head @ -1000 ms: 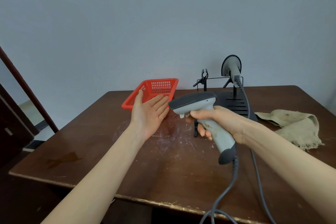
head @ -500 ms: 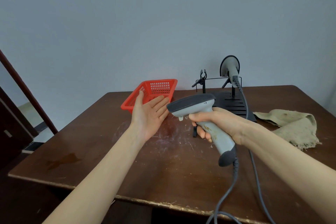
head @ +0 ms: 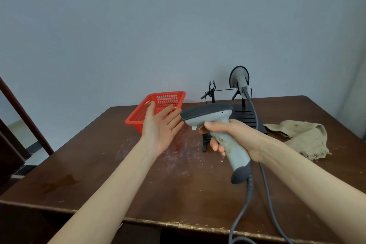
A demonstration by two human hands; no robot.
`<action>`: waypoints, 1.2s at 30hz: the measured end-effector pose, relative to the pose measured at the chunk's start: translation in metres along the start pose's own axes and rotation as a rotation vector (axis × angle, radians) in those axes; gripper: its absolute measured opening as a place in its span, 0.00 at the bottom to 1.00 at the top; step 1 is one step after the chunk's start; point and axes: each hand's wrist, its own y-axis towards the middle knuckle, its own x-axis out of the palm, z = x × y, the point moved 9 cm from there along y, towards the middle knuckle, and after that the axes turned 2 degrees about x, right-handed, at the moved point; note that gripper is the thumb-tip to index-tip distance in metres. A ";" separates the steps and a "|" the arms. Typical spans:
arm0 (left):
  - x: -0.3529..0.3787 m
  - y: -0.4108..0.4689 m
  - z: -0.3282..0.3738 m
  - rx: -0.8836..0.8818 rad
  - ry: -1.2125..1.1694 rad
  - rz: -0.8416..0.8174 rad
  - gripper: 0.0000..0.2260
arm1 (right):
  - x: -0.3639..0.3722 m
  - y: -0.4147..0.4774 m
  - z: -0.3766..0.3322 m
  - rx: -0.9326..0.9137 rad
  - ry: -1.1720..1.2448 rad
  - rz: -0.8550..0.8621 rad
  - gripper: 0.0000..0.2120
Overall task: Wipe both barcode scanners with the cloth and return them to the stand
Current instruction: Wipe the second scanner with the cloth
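Over the last second very little shifts. The left grip [head: 160,128] stays released, palm up and fingers straight, in front of the red basket [head: 134,119]. The held scanner [head: 208,114] drifts only a touch towards those fingertips without meeting them. The right grip [head: 247,138] keeps its fingers wrapped round the grey handle, which shows brownish smears. The dark head points left and the cable [head: 265,184] trails off the worktop [head: 118,184] edge. Behind, the black stand [head: 242,118] carries the 2nd scanner [head: 238,77] upright on its right-hand cradle, the left cradle bare. The cloth [head: 301,136] lies crumpled at the far right, untouched, so I judge that wiping has not begun.
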 end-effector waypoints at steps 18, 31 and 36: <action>0.104 -0.057 -0.075 0.047 0.951 -0.327 0.13 | -0.061 -0.004 -0.018 -0.118 0.388 0.397 0.13; 0.153 -0.044 -0.084 0.054 0.555 -0.209 0.05 | -0.177 -0.057 -0.017 -0.028 0.054 0.761 0.36; 0.146 -0.037 -0.082 0.039 0.533 -0.170 0.05 | -0.249 -0.074 0.025 0.357 -0.735 0.971 0.26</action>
